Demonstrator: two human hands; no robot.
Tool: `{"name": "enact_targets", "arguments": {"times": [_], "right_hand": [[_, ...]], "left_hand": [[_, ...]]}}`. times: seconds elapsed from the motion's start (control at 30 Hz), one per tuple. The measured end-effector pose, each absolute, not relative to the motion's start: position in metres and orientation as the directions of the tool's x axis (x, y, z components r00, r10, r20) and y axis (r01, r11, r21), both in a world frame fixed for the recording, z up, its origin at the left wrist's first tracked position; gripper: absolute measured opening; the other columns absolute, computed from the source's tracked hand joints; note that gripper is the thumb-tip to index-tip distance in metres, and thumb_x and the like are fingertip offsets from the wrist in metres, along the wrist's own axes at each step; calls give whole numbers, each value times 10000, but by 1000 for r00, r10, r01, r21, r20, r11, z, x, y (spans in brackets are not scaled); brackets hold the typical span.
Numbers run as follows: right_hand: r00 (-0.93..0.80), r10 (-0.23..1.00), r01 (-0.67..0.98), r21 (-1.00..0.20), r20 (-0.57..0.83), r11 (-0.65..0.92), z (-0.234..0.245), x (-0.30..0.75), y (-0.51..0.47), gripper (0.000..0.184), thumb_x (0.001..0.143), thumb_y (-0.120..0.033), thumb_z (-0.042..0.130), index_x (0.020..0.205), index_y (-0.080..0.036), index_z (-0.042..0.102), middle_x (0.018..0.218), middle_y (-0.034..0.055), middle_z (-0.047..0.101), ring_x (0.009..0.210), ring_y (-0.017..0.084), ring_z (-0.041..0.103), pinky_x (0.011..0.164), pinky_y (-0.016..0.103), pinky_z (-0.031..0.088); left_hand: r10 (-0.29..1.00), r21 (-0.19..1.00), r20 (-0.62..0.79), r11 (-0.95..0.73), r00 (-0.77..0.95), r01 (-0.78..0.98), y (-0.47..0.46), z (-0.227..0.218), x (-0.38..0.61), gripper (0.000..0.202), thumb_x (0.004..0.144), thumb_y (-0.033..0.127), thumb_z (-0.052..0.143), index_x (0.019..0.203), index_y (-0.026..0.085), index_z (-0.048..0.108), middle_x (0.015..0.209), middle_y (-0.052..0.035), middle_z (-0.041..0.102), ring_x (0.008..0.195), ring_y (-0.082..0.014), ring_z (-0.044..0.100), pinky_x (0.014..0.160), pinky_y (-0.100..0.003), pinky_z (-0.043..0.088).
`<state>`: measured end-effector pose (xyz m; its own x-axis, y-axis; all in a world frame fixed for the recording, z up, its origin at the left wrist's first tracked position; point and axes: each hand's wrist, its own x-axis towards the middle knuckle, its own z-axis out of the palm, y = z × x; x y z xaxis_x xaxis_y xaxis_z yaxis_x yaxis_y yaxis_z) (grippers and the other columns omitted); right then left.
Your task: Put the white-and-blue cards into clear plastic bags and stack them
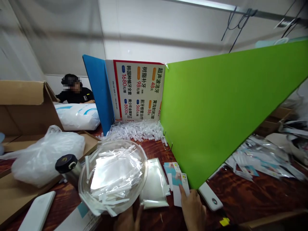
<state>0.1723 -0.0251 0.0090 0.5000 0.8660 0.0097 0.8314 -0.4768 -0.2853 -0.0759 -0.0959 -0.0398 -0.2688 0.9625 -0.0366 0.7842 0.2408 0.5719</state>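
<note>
My right hand [194,210] reaches over a small stack of printed cards [176,181], its index finger stretched onto the top cards and nothing visibly gripped. My left hand [127,220], blurred at the bottom edge, is below the rim of a round clear basin [83,189]; one finger stands apart from the others, and I see nothing in it. White strips and clear film pieces [115,176] fill the basin. Between basin and cards lies a stack of clear plastic sleeves [155,184].
A green board [216,112] slants beside my right hand, with a white device [210,196] under its edge. Small white tubes [137,130] are heaped behind the basin. A dark-lidded flask [68,166], plastic bag [50,157] and cartons stand left. Behind sits another person [74,91].
</note>
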Motion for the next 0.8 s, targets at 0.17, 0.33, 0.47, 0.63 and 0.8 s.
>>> {"name": "enact_targets", "arguments": {"times": [0.17,0.33,0.47,0.63,0.8], "right_hand": [[552,832,565,-705,-62,-428,-15,196,-30,499,782,-696,514,852,-206,574,860,174,750,888,397,709,848,510,504],[468,829,-223,-948,-307,-225,-20,206,-54,669,562,-675,800,976,-186,605,848,83,769,825,309,728,716,377,583],[409,829,-450,-875,-382,-182,-6,207,-71,647,555,-590,871,1016,-233,593,829,15,780,780,261,734,645,309,585],[295,865,-373,-882,-406,-287,-1,207,-83,568,579,-595,871,959,-219,677,786,20,776,727,229,714,638,268,559],[57,911,-121,-908,-409,-401,7,210,-99,570,649,-666,786,944,-178,775,832,79,778,724,227,681,622,266,508]], "left_hand": [[948,695,80,168,-307,699,-56,-32,-46,591,865,447,550,1327,81,595,1394,-245,596,1358,-434,474,1067,-513,407],[964,793,-25,180,-263,583,-66,-39,-63,377,829,420,567,1086,171,685,1015,-153,753,996,-345,692,889,-415,505],[959,841,-98,223,-267,493,-74,-26,-66,210,790,400,591,841,211,665,762,-69,712,781,-283,700,766,-355,518],[970,946,-95,158,-223,284,-85,-6,-66,209,731,415,696,727,227,604,839,-68,743,845,-272,699,821,-343,511],[924,945,-295,245,-243,-218,-96,-6,-59,470,601,516,854,697,239,486,761,-85,782,820,-279,721,787,-346,519]]}}
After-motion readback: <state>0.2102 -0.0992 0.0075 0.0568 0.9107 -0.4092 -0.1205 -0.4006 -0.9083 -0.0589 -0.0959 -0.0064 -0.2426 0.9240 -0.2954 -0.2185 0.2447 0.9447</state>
